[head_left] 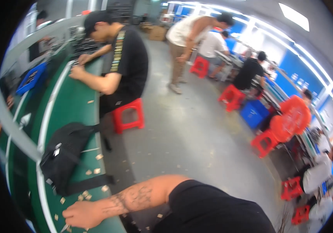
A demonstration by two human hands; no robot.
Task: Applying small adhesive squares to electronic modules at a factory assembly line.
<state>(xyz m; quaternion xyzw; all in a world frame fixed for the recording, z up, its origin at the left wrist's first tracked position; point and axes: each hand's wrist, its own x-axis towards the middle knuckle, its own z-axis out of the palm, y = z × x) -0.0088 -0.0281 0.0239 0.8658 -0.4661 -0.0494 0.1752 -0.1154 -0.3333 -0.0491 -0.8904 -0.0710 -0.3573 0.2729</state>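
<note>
My right hand (83,214) rests low over the green bench at the lower left, at the end of a tattooed forearm. Its fingers are closed, and a thin pale tip shows below them; what it belongs to I cannot make out. Small tan square pieces (85,195) lie scattered about the hand. Just beyond them is a black bag (67,149) with its strap spread over the bench. My left hand is out of the picture.
Along the green bench (71,105) a co-worker in black (129,54) sits on a red stool (129,116). A blue tray (32,79) stands across the bench. Beyond the grey aisle are red stools, a blue bin (254,113) and several seated people; one person (189,35) stands bent over.
</note>
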